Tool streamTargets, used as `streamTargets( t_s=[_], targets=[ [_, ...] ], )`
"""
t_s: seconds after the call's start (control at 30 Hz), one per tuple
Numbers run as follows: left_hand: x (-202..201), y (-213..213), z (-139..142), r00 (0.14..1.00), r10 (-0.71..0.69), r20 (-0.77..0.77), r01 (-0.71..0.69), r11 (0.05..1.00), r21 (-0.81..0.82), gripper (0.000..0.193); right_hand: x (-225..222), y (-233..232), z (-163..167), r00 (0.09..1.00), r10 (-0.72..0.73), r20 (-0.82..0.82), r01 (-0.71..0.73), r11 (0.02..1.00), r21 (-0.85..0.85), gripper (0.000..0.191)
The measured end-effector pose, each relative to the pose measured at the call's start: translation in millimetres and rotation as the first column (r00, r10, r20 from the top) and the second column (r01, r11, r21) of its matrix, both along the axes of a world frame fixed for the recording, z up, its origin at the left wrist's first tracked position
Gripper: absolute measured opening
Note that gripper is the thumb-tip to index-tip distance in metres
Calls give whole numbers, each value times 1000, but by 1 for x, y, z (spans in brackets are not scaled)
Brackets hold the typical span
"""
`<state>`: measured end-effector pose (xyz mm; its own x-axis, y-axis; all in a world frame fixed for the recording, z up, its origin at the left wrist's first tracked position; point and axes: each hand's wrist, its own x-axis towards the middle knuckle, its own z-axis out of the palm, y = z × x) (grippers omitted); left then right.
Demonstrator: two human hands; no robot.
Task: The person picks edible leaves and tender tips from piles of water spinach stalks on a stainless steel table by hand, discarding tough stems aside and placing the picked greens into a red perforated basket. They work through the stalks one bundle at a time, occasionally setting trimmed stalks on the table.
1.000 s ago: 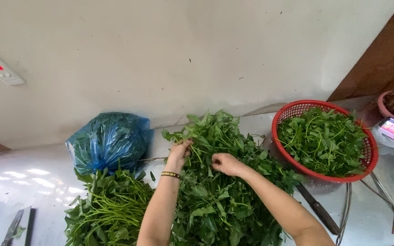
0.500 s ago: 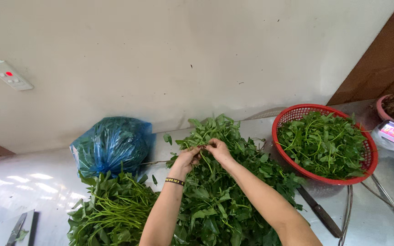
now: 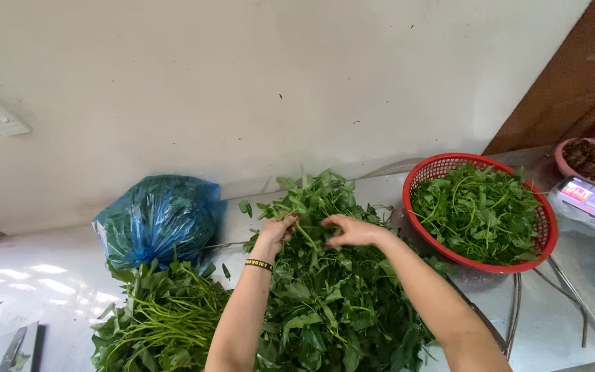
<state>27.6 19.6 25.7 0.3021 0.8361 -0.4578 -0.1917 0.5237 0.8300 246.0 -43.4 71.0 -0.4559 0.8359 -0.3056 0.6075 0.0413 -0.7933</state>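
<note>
A big heap of leafy green stalks lies on the metal counter in front of me. My left hand, with a dark band on the wrist, grips a leafy stalk at the top of the heap. My right hand pinches the same stalk just to the right, fingers closed on it. Both forearms reach up from the bottom edge.
A red round basket of picked leaves stands at the right. A blue plastic bag of greens sits at the left, with a pile of bare stems below it. A knife lies at the far left; a pink bowl and a phone at the far right.
My hands have come together at the top of the heap, from apart to side by side on one stalk. The view has shifted slightly.
</note>
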Motion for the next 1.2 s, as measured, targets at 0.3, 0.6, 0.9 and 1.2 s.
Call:
streamTargets(
  t_s=[0.3,0.6,0.9,1.2],
  targets=[
    [15,13,7,966,254,-36,-253,967,37,19,-26,0,-20,962,-181,-202,183,983,-8,35],
    [7,22,6,908,372,191,-370,928,-43,8,-2,-26,-40,891,-327,-316,242,929,-279,26],
    [-26,32,8,931,186,314,-178,983,-54,13,38,-43,-37,998,32,-45,-34,999,-37,28],
    [-10,16,6,928,105,358,-44,984,-175,9,-3,-18,-26,952,-305,-32,304,922,240,46]
  ],
)
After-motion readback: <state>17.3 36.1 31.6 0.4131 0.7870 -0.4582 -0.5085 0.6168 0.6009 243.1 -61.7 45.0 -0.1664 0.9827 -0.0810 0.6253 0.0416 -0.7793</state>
